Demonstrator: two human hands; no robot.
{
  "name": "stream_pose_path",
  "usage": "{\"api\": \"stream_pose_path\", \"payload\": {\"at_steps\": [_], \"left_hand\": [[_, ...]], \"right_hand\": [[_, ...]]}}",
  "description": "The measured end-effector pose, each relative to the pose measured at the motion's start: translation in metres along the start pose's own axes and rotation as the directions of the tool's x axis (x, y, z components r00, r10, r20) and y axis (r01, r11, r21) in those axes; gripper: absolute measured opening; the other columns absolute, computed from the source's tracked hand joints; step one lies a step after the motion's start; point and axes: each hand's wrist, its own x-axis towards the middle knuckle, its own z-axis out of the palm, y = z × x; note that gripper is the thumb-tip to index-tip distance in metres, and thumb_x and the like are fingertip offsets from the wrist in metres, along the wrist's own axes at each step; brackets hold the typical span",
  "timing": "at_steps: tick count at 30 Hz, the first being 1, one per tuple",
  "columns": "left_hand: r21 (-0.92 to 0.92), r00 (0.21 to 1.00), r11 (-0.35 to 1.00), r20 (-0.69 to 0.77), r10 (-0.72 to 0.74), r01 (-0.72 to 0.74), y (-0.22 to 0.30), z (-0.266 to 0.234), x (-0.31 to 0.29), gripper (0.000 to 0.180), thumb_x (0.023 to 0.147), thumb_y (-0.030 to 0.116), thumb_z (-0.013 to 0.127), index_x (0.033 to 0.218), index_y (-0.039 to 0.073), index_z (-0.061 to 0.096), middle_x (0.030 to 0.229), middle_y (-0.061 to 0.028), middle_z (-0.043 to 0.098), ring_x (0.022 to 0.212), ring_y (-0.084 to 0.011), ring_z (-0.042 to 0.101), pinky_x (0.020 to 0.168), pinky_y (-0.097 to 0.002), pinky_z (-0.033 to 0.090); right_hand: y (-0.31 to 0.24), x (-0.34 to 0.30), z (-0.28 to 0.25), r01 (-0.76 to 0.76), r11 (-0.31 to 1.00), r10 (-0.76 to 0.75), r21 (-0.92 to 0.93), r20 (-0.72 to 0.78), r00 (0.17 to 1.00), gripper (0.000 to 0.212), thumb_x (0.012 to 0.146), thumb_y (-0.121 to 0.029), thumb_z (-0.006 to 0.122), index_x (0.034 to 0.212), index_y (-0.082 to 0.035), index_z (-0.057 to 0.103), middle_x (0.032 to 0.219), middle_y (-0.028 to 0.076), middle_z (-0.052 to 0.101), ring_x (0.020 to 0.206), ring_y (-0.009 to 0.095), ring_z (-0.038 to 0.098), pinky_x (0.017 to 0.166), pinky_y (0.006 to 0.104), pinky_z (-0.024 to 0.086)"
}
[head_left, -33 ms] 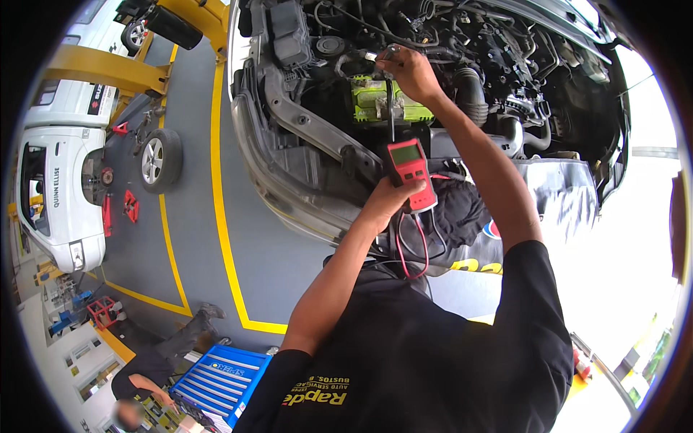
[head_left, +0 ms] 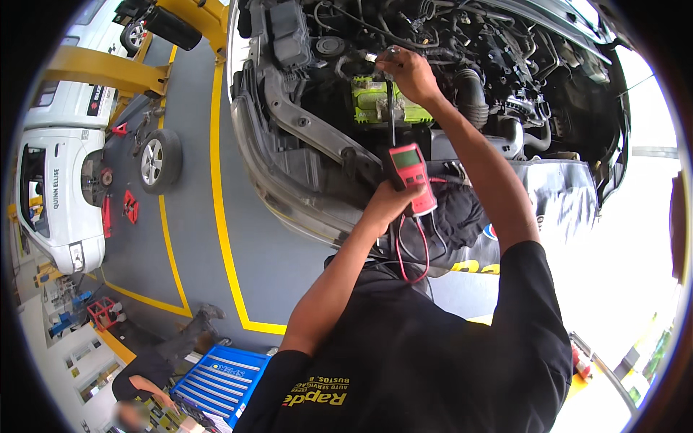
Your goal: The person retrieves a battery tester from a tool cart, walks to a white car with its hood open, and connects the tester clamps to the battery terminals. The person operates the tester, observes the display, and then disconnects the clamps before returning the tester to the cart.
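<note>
The tester [head_left: 409,169] sits in the left hand [head_left: 388,205], which clasps its lower half, near the battery [head_left: 369,99]. Beyond, the right hand [head_left: 409,76] bunches its fingers; on what, I can't tell.

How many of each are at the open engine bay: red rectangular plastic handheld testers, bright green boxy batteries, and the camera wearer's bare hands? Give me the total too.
Red rectangular plastic handheld tester: 1
Bright green boxy battery: 1
Bare hands, left hand and right hand: 2
Total: 4
</note>
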Motion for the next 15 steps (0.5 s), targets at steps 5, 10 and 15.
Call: {"api": "stream_pose_path", "payload": {"at_steps": [5, 10, 15], "left_hand": [[0.653, 0.977, 0.755, -0.115, 0.18, -0.062, 0.027, 0.003, -0.014, 0.069, 0.087, 0.061, 0.087, 0.11, -0.003, 0.074, 0.099, -0.0266, 0.08, 0.099, -0.044, 0.079, 0.087, -0.0501, 0.061], [0.81, 0.978, 0.577, -0.191, 0.085, 0.108, 0.051, -0.016, -0.015, 0.071, 0.09, 0.066, 0.082, 0.095, -0.004, 0.075, 0.096, -0.0273, 0.079, 0.094, -0.0469, 0.078, 0.084, -0.0554, 0.061], [0.923, 0.956, 0.382, -0.065, 0.285, -0.051, 0.123, -0.064, 0.024, 0.033, 0.104, 0.039, 0.073, 0.103, 0.007, 0.075, 0.081, -0.0172, 0.077, 0.079, -0.0419, 0.077, 0.074, -0.0528, 0.06]], "right_hand": [[-0.005, 0.004, 0.007, -0.058, 0.995, 0.061, -0.081, 0.036, 0.998, 0.027, 0.1, -0.029, 0.079, 0.113, -0.005, 0.079, 0.104, 0.014, 0.082, 0.098, 0.033, 0.078, 0.087, 0.0416, 0.057], [-0.002, 0.003, 0.011, -0.076, 0.997, 0.076, 0.006, 0.05, 0.996, 0.02, 0.102, -0.025, 0.078, 0.112, -0.008, 0.08, 0.104, 0.012, 0.082, 0.097, 0.027, 0.078, 0.087, 0.0382, 0.057], [0.03, 0.004, 0.009, -0.11, 0.971, 0.099, 0.214, 0.062, 0.993, 0.015, 0.103, -0.025, 0.078, 0.108, -0.011, 0.081, 0.102, 0.008, 0.082, 0.097, 0.021, 0.078, 0.09, 0.0357, 0.057]]}}
